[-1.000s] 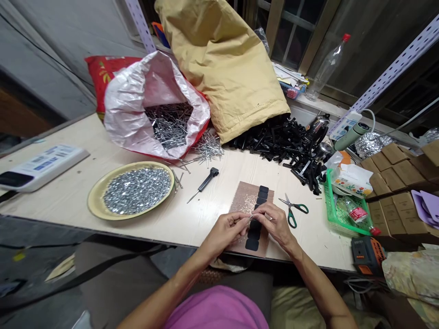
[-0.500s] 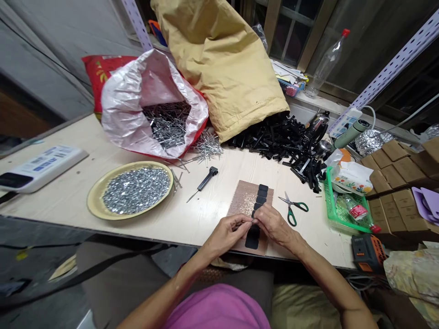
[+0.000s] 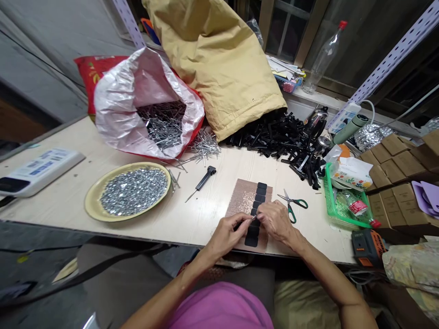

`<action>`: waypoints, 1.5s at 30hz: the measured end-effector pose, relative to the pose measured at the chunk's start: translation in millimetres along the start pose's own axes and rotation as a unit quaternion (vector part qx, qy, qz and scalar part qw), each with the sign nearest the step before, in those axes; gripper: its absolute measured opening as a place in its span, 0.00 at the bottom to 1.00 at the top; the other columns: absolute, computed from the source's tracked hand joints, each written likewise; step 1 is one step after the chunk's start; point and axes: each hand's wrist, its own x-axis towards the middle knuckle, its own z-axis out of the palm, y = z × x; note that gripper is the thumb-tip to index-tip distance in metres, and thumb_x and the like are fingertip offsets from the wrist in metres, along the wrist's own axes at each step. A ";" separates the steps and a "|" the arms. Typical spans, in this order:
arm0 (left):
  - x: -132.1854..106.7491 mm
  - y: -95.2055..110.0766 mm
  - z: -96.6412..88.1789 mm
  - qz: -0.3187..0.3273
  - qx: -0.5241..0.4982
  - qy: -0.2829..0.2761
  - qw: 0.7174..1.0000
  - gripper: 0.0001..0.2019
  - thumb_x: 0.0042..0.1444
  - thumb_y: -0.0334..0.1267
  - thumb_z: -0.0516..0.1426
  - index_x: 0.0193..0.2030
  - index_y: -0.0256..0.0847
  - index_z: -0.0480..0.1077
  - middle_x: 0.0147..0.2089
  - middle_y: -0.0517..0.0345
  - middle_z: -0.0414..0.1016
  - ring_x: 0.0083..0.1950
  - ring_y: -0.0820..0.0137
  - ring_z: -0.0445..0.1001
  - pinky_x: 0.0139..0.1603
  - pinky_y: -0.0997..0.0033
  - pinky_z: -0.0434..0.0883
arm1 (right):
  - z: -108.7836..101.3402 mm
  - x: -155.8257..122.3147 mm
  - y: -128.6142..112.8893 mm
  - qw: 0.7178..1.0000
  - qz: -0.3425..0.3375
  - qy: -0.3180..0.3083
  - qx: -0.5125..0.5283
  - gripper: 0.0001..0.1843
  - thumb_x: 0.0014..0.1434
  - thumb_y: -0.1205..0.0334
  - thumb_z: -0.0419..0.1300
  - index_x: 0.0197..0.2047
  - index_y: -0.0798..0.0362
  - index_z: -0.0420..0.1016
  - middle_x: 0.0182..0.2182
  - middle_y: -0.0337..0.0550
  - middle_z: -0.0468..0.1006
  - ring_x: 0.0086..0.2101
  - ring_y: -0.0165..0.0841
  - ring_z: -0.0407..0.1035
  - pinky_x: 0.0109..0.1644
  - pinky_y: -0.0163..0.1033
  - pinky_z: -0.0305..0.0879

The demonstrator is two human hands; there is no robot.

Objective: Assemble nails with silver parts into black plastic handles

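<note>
My left hand (image 3: 230,230) is closed in a pinch on a tiny piece, too small to name, with a light glint at the fingertips. Close beside it, my right hand (image 3: 276,220) has its fingers curled down over a row of black rounded-square pads (image 3: 252,240); what it holds, if anything, is hidden. The pads lie in a column on a brown textured sheet (image 3: 236,201) near the table's front edge. Left of the sheet lies a black-handled part with a thin metal rod (image 3: 205,179). Green-handled scissors (image 3: 291,203) lie spread just right of it.
A yellow dish (image 3: 89,208) of small shiny metal pieces stands left. Behind are an open red-and-white sack (image 3: 115,114) of metal rods and a tan sack (image 3: 236,68) beside heaped black parts (image 3: 270,139). A green basket (image 3: 329,205) and cardboard boxes (image 3: 408,205) stand right.
My right hand has shifted slightly right, so its fingertips are a little farther from the left hand's. The whole view has moved slightly; the objects on the table stay in place.
</note>
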 end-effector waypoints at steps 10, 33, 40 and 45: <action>2.1 9.8 -6.3 -0.084 -0.094 -0.065 0.990 0.14 0.53 0.48 0.54 0.30 0.38 0.69 0.19 0.65 0.62 0.21 0.76 0.61 0.22 0.77 0.60 | -7.9 3.5 4.5 0.992 -0.122 -0.005 -0.045 0.20 0.69 0.62 0.39 0.32 0.53 0.68 0.25 0.41 0.71 0.28 0.32 0.60 0.37 0.40 0.52; 4.9 5.8 0.7 -0.003 0.002 0.059 0.998 0.11 0.55 0.43 0.52 0.32 0.39 0.71 0.23 0.61 0.70 0.25 0.73 0.68 0.27 0.75 0.66 | -6.7 6.5 -9.5 0.948 0.138 0.027 0.284 0.13 0.65 0.55 0.50 0.39 0.51 0.73 0.33 0.43 0.75 0.34 0.31 0.70 0.38 0.36 0.66; 3.0 10.2 0.5 -0.042 -0.100 0.047 0.993 0.13 0.53 0.47 0.54 0.33 0.38 0.70 0.19 0.66 0.62 0.22 0.75 0.63 0.25 0.76 0.64 | -9.6 6.2 -15.1 0.961 0.091 0.073 0.253 0.12 0.64 0.57 0.52 0.39 0.52 0.75 0.31 0.43 0.76 0.33 0.32 0.70 0.36 0.36 0.68; -1.0 2.7 4.7 0.020 -0.032 0.073 0.997 0.11 0.54 0.42 0.53 0.34 0.38 0.72 0.26 0.60 0.72 0.27 0.73 0.70 0.29 0.76 0.66 | -10.0 6.0 -15.3 0.969 0.040 0.100 0.222 0.09 0.64 0.61 0.53 0.39 0.52 0.73 0.31 0.43 0.76 0.32 0.31 0.70 0.35 0.35 0.67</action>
